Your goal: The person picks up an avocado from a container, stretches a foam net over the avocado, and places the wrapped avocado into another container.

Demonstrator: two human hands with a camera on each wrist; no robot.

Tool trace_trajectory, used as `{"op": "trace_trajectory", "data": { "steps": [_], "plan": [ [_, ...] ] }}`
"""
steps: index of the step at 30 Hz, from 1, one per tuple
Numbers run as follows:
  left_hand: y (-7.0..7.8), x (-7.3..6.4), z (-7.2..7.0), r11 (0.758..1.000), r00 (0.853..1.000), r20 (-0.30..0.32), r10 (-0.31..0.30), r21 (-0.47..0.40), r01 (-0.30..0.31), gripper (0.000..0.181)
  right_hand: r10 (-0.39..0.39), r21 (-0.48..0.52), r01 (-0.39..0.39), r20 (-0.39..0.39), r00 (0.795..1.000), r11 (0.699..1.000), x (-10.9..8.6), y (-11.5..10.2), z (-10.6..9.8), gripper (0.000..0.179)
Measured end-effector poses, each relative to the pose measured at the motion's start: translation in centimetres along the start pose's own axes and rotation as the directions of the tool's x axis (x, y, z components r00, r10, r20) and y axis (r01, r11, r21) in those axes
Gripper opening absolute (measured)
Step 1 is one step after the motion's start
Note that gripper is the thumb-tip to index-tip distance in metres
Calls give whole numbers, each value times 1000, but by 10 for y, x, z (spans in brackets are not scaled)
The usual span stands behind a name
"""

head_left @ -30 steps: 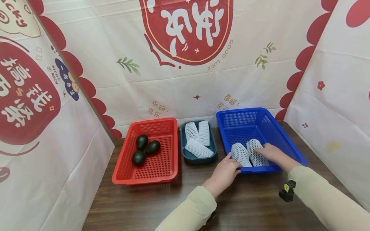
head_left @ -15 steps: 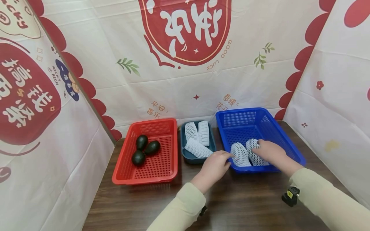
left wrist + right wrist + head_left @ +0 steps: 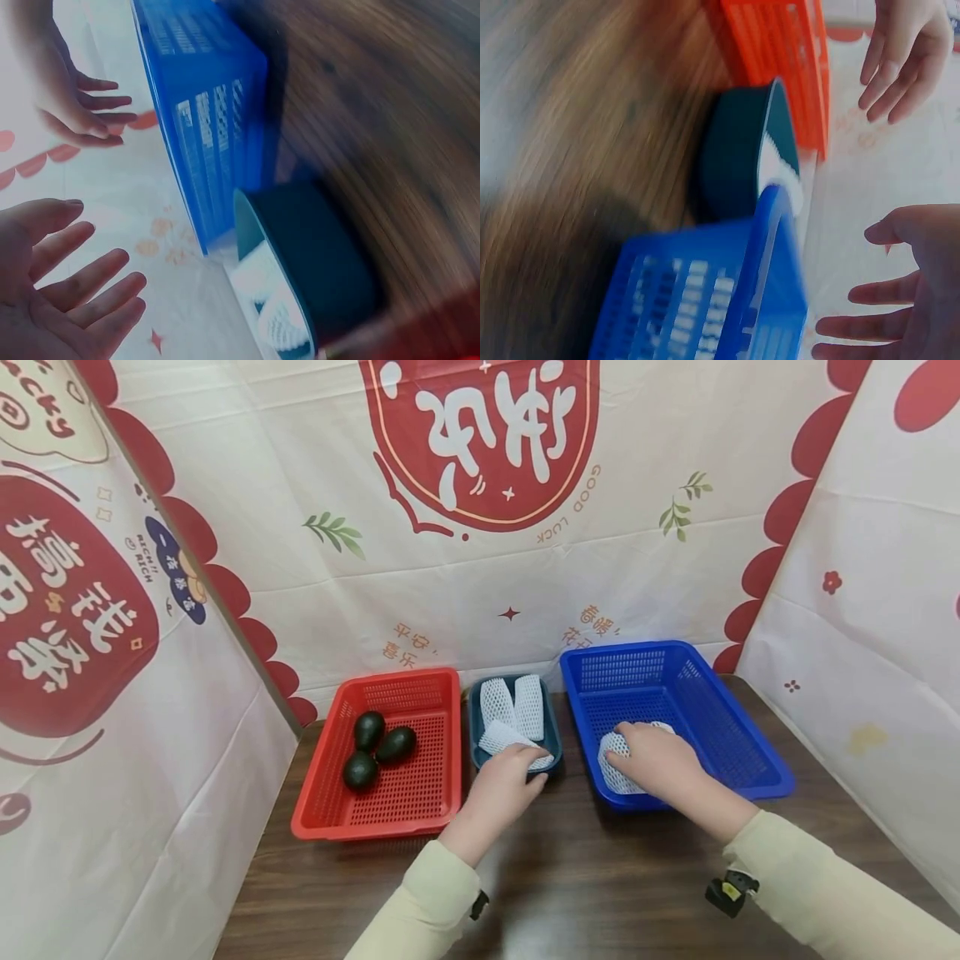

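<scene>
My left hand [image 3: 495, 792] hovers over the front of a small teal tray [image 3: 307, 232], fingers extended and holding nothing. Several white foam net sleeves [image 3: 529, 706] lie in that tray, the front one partly behind the hand. My right hand [image 3: 663, 764] is above the near left part of a blue basket [image 3: 738, 727], its fingers spread in the right wrist view and nothing in them. Beneath it, two foam-netted items sit in the basket. The left netted item [image 3: 617, 772] shows in part; the hand hides most of the other.
A red basket [image 3: 438, 817] with three dark avocados [image 3: 361, 770] stands left of the tray. All the containers rest on a brown wooden table [image 3: 585, 877]. A printed white cloth [image 3: 465, 585] hangs close behind, with more cloth on both sides.
My left hand has left the blue basket's rim and moved left to the teal tray. My right hand has come off the right netted item and shifted left over the pair.
</scene>
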State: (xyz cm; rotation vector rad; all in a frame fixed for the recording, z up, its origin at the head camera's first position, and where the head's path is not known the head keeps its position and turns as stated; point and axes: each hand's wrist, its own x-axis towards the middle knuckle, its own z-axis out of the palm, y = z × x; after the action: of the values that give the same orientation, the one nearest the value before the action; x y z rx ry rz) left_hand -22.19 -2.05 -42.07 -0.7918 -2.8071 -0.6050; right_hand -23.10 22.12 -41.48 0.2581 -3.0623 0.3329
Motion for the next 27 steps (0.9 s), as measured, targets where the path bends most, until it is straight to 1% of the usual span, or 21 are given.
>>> {"op": "trace_trajectory", "data": {
  "steps": [4,7,11,16,18,21,25,27],
  "plan": [
    [-15,-11,-10,998,998,-9,-62,5,62,33,-68,-9,68,-41,997,998,-2,-23,3,53],
    [-25,-18,-19,994,994,-16,-109,3,109,34,-120,-11,119,-67,991,993,-2,-41,5,49],
    [-38,-25,-30,989,989,-27,-146,4,146,36,-172,1,173,-103,980,985,2,-66,9,46],
    [-53,-34,-41,982,982,-17,-188,11,189,37,-246,8,247,-85,966,969,8,-98,14,47],
    [-60,-38,-46,978,978,-6,-206,18,206,38,-287,8,289,-74,955,957,12,-111,16,46],
    [-70,-42,-51,976,977,4,-211,48,211,39,-351,16,353,-73,934,936,16,-130,20,41],
    [-85,-45,-56,976,980,25,-197,101,193,40,-434,8,436,-56,899,900,20,-151,30,32],
    [-91,-45,-59,973,979,40,-198,129,192,40,-483,-3,483,-34,875,876,21,-160,36,28]
  ]
}}
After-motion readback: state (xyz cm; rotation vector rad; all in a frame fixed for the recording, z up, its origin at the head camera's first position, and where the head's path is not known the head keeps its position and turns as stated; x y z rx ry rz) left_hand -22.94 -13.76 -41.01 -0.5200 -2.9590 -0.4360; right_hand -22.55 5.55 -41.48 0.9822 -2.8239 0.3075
